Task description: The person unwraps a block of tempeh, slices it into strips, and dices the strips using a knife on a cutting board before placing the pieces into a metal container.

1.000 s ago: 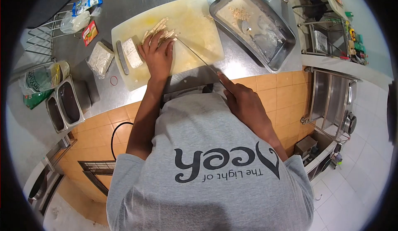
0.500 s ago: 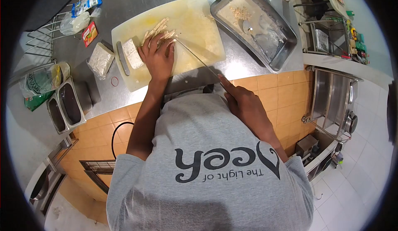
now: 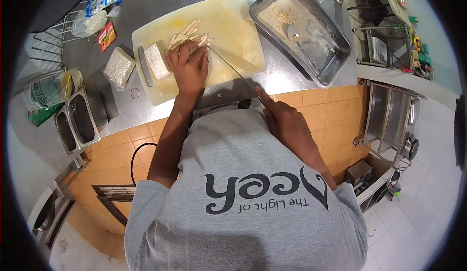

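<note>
Our left hand (image 3: 188, 71) is bent over the near side of the pale strips (image 3: 187, 31), which look like tempeh, lying bunched on the cutting board (image 3: 238, 22); whether its fingers pinch any of them, we cannot tell. Our right hand (image 3: 291, 122) has a closed grip on the handle of the knife (image 3: 231, 66), whose blade reaches slantwise across the board to the strips, tip close beside our left fingers. To cut cleanly here, we do well to tuck those fingertips and the thumb back, let the knuckles guide the blade, and use short, even strokes, since loose strips could roll or crumble under a hard push. Lining them up snugly should help make the pieces match. An uncut slab (image 3: 156, 61) lies on the board between its handle slot and our left hand. On the worktop (image 3: 165, 3), a plastic-wrapped block (image 3: 118, 69) sits left of the board, and a steel tray (image 3: 335, 66) with pale batter and small pieces sits right.
</note>
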`<action>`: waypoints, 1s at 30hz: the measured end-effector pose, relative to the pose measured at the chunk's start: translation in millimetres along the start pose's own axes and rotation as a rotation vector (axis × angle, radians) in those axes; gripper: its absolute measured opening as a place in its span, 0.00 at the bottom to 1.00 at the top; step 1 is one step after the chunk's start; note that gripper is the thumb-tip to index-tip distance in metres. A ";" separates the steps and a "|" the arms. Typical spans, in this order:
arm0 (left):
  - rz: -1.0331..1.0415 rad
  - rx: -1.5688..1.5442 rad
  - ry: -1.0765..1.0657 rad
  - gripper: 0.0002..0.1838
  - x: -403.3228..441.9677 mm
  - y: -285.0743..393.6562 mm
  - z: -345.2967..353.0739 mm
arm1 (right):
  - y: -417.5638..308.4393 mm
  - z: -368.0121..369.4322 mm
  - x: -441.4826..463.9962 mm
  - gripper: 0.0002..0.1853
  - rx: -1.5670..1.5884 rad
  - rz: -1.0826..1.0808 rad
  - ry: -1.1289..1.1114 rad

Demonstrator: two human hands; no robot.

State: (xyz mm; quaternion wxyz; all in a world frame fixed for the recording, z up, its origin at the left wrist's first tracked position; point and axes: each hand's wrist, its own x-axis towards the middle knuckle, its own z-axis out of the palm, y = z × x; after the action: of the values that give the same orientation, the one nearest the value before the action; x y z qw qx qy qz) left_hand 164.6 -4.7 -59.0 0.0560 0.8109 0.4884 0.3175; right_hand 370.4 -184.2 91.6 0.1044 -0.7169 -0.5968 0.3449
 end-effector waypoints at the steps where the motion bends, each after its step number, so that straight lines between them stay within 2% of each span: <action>1: 0.017 0.026 0.002 0.10 -0.2 2.3 -4.1 | 1.1 -0.9 -1.2 0.31 0.007 -0.002 0.005; 22: 0.004 0.120 0.019 0.09 3.2 -1.3 -0.1 | 2.0 -7.0 -3.2 0.29 -0.024 -0.031 0.005; 30: -0.004 0.032 -0.014 0.09 0.1 -5.4 3.6 | 4.8 1.0 7.3 0.30 0.005 -0.034 0.017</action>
State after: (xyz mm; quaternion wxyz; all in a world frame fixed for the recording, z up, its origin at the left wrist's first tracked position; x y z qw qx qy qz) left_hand 162.5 -1.0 -64.0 0.0470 0.8129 0.4946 0.3039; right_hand 373.9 -179.0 85.4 0.1171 -0.7093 -0.6070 0.3387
